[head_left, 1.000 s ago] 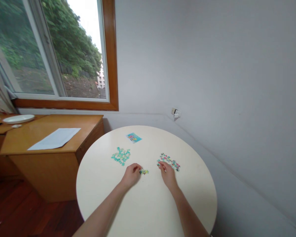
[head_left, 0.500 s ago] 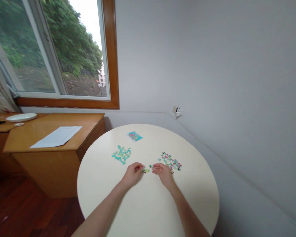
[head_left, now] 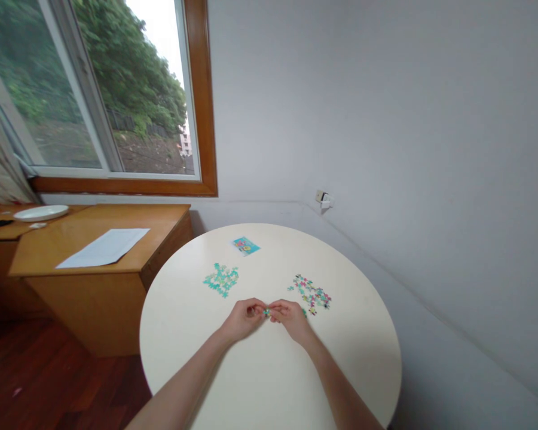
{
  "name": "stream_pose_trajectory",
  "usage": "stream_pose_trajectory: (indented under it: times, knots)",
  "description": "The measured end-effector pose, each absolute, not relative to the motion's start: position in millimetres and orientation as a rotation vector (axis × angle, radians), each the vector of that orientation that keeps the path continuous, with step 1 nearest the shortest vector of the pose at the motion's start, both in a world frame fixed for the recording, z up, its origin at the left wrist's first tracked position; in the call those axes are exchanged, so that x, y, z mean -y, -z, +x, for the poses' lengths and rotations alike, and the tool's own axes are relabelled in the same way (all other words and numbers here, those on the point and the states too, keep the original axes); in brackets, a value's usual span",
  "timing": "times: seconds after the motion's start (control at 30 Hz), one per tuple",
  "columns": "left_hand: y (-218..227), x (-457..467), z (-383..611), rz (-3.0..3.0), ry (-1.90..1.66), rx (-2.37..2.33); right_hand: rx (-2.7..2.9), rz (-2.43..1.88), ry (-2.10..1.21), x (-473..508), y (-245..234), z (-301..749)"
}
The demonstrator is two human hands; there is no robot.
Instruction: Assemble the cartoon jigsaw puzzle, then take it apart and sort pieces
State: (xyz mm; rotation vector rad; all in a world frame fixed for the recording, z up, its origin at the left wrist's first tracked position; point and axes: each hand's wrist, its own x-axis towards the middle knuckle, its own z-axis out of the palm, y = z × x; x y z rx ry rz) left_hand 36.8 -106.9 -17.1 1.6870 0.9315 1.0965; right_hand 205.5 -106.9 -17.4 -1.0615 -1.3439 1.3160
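My left hand [head_left: 245,316] and my right hand [head_left: 290,319] meet fingertip to fingertip over the middle of the round white table [head_left: 255,382]. Small jigsaw puzzle pieces [head_left: 266,312] are pinched between them, mostly covered by the fingers. How these pieces fit together is hidden. Left of my left hand lies a patch of turquoise puzzle pieces [head_left: 222,280]. Beyond my right hand is a loose spread of pink, green and yellow puzzle pieces [head_left: 314,294]. A small picture card [head_left: 245,245] rests farther back on the table.
To the left stands a wooden desk [head_left: 89,245] with a sheet of paper [head_left: 104,248] and a white plate [head_left: 41,213] on it. A wall socket with a white plug [head_left: 325,200] is behind the table, and a window is at the upper left.
My right hand has moved left, bringing its puzzle piece against the pieces at my left hand. The gap between the fingertips has closed.
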Motion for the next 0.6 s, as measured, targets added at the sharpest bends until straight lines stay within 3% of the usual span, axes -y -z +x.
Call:
stream_pose_trajectory:
  times: [0.6]
  knots:
    - [21,96,28,1.671,-1.237,-1.110,1.224,-1.131,-0.967,96,21,217]
